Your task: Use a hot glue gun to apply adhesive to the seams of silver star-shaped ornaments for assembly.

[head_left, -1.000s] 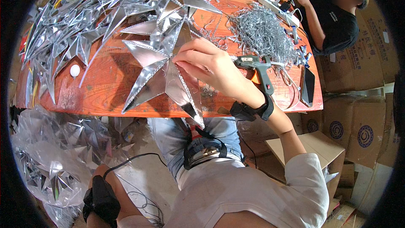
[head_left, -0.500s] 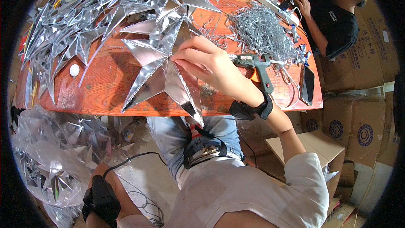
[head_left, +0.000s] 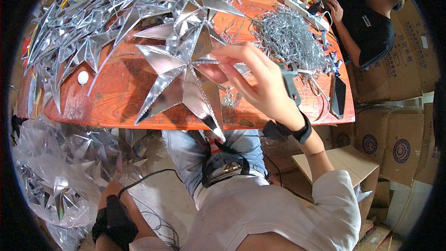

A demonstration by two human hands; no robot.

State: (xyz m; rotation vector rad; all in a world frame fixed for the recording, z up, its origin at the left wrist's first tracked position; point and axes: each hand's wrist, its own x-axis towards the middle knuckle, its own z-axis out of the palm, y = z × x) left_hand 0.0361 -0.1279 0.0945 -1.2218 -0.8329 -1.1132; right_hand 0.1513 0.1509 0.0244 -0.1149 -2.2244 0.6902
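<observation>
A large silver foil star [head_left: 179, 72] with glittery edges lies tilted over the front of the orange table [head_left: 116, 109]. My right hand [head_left: 265, 88] grips the star's right arm near its centre, fingers pinched on the foil edge. A black band sits on that wrist. A grey glue gun [head_left: 292, 83] lies on the table just behind this hand. My left forearm hangs low at the bottom left with a black wrist band [head_left: 111, 223]; the hand itself is cut off past the rim.
Several more silver stars [head_left: 93, 23] are heaped on the table's left and back. A pile of silver tinsel [head_left: 288, 37] and a dark phone [head_left: 338, 96] lie to the right. Another person [head_left: 367, 28] works at the far right corner. A plastic bag of stars [head_left: 60, 176] and cardboard boxes [head_left: 395, 144] stand on the floor.
My right hand has slid a little right and down along the star's arm, now covering part of the glue gun. The star has barely moved.
</observation>
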